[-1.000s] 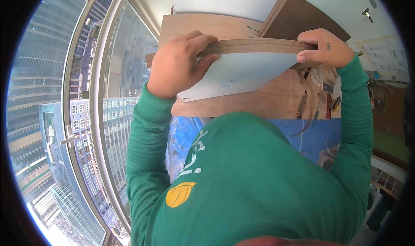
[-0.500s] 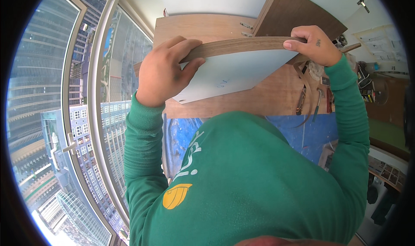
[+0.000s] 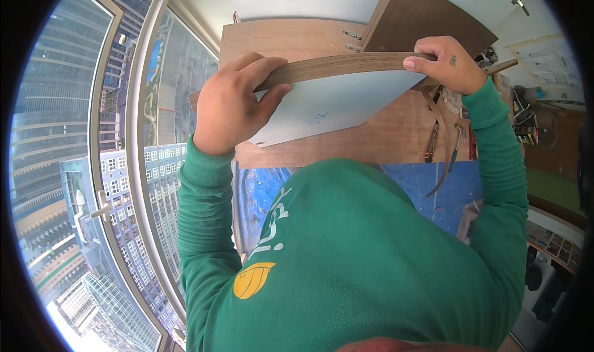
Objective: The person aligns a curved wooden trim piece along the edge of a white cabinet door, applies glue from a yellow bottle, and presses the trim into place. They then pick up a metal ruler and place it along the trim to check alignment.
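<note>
A board (image 3: 334, 107) with a pale face and a brown wood-grain edge stands tilted on edge over the wooden worktop (image 3: 291, 151). Around the left part of its upper edge my left hand (image 3: 232, 101) is closed, thumb on the pale face and fingers over the top. My right hand (image 3: 451, 64) grips the same edge at its right end, the thumb lying along it. From beneath the right hand a thin brown edging strip (image 3: 447, 135) hangs in a curve past the worktop's front. The board hides most of its own far side.
A hammer (image 3: 456, 147) and a utility knife (image 3: 432, 143) lie on the worktop's right side. Behind them leans a dark brown panel (image 3: 427, 17); metal hinges (image 3: 352, 36) are nearby. Blue sheeting (image 3: 402, 182) shows below. A tall window (image 3: 111, 166) runs along the left.
Both hands have shifted very slightly left, still gripping the board. The hanging strip's lower end has swung a little and now curls less to the left.
</note>
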Tool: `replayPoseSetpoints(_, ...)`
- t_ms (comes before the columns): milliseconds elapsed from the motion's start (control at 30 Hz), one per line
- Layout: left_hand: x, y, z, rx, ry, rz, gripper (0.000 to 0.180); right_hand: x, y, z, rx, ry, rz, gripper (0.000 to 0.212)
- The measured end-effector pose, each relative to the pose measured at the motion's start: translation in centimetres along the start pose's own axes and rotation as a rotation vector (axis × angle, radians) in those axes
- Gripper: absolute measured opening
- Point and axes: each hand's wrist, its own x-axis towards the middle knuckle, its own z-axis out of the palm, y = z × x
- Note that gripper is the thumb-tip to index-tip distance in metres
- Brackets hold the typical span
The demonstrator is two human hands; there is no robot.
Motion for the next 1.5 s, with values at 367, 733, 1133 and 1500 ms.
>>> replayPoseSetpoints(367, -0.1, 0.1, 0.0, 0.007, -0.003, -0.015, 0.029, -0.1, -0.5, 0.1, -0.017, 0.006, 0.002, 0.059)
replayPoseSetpoints(733, 0.0, 0.2, 0.0, -0.007, 0.000, -0.016, 0.030, -0.1, -0.9, -0.3, -0.021, -0.067, 0.057, 0.051)
replayPoseSetpoints(1133, 0.6, 1.2, -0.3, 0.011, -0.041, -0.032, 0.030, -0.3, -1.8, -0.1, -0.033, -0.017, 0.047, 0.054)
replayPoseSetpoints(1500, 6.4, 5.1, 6.8, -0.006, -0.070, 0.114, 0.025, -0.2, -1.7, -0.1, -0.064, -0.004, 0.055, 0.055)
